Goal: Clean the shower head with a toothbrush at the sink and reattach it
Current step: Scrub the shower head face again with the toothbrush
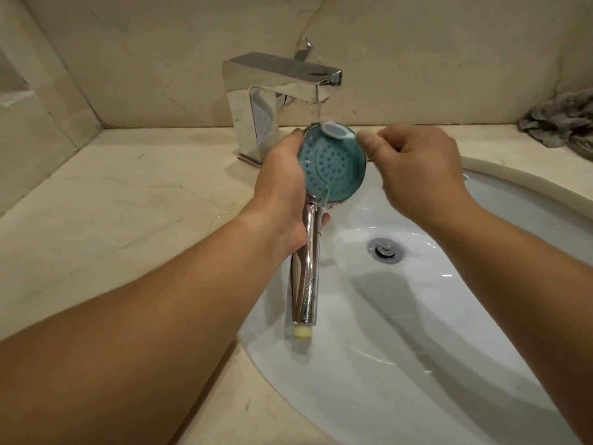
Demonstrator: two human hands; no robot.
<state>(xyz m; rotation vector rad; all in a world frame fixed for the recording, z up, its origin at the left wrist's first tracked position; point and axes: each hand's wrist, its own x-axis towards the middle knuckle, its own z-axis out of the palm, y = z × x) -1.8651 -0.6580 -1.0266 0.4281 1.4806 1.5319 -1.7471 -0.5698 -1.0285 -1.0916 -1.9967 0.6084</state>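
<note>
Head view: left hand (282, 191) grips round, nubbed teal shower head (332, 165).

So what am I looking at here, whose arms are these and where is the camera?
There is no machine: a person wears a camera on the head, looking down at their own two hands. The left hand grips a chrome shower head with a teal nozzle face over the white oval sink. The right hand pinches something small at its top edge, under water running from the square chrome tap. A green toothbrush seems tucked against the handle. A crumpled grey cloth lies on the beige stone counter.
</note>
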